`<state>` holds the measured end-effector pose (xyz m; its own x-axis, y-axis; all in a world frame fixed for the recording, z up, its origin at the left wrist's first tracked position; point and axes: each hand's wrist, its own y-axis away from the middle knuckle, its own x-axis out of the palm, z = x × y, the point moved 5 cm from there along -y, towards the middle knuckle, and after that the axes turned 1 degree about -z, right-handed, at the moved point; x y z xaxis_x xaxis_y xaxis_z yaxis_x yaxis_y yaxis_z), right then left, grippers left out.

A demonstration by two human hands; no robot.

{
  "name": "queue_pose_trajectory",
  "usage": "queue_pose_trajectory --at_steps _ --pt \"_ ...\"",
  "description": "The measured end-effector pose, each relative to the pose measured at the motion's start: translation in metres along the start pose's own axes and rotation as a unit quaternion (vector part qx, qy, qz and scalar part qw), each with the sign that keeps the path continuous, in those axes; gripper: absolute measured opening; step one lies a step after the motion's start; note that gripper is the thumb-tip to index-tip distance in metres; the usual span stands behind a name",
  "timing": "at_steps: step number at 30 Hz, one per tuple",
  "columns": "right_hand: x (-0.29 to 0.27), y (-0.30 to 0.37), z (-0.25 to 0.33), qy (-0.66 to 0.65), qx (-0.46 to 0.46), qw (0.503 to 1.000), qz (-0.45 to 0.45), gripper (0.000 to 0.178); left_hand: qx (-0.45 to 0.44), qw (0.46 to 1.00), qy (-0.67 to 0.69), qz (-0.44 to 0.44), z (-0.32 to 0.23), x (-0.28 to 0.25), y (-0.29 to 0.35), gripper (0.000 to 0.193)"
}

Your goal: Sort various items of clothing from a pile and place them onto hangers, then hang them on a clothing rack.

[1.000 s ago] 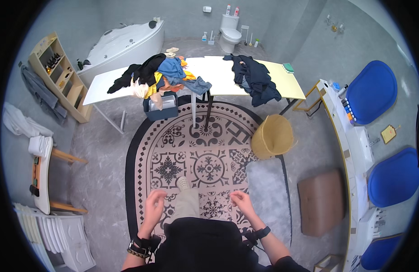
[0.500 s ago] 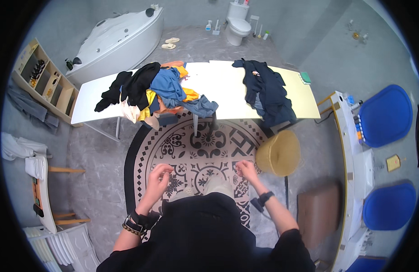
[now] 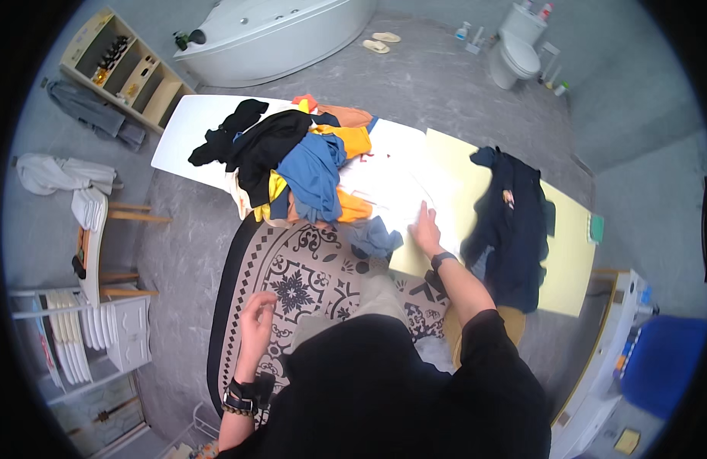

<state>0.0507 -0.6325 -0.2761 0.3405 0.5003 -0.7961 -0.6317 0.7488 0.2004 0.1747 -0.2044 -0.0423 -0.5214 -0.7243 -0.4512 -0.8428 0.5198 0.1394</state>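
Observation:
My right hand [image 3: 424, 229] reaches over the near edge of the tables, index finger stretched out, holding nothing. A greyish-blue cloth [image 3: 377, 236] hanging off the edge lies just left of it. My left hand [image 3: 256, 315] hangs above the patterned rug, its fingers loosely bent and nothing in them. On the white table [image 3: 175, 147] is a heap of clothes: a black garment [image 3: 265, 151], a blue garment [image 3: 310, 172], orange and yellow pieces. To the right of my right hand, a dark navy garment [image 3: 514, 222] is spread over the pale yellow table [image 3: 571, 249], draping past its near edge.
A tan bin [image 3: 512, 327] stands partly hidden under the navy garment and my right arm. A small green object [image 3: 596, 229] sits at the table's right end. Shelves [image 3: 124, 73], a bathtub [image 3: 281, 42], a toilet [image 3: 515, 53] and a counter [image 3: 594, 363] surround me.
My body has turned and stepped closer to the tables. My right hand has moved forward from above the rug to the table edge. My left hand stays low, over the rug.

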Motion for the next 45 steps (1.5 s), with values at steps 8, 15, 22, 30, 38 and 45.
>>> queue_pose_trajectory --at_steps 8,15,22,30,38,45 --pt "-0.018 -0.044 -0.029 -0.001 -0.148 0.988 -0.053 0.016 -0.035 0.998 -0.007 -0.049 -0.029 0.036 0.017 0.016" --pt "-0.137 0.045 0.170 -0.374 -0.196 0.901 0.103 0.021 0.014 0.996 0.004 -0.089 -0.030 0.027 0.064 0.014" --pt "-0.237 0.076 0.295 -0.605 -0.320 0.729 -0.025 0.021 0.061 0.993 0.046 -0.086 -0.040 0.013 0.137 0.017" --pt "-0.152 0.282 0.339 -0.332 -0.434 0.791 0.275 0.012 0.093 0.959 0.145 -0.227 -0.034 -0.020 0.209 0.086" --pt "-0.044 0.498 0.389 -0.271 -0.563 0.572 0.531 0.012 0.023 0.941 0.130 -0.311 0.025 -0.087 0.316 0.038" --pt "0.086 0.516 0.442 -0.186 -0.529 0.591 0.580 0.062 -0.008 0.850 0.259 -0.459 0.096 -0.166 0.390 0.037"
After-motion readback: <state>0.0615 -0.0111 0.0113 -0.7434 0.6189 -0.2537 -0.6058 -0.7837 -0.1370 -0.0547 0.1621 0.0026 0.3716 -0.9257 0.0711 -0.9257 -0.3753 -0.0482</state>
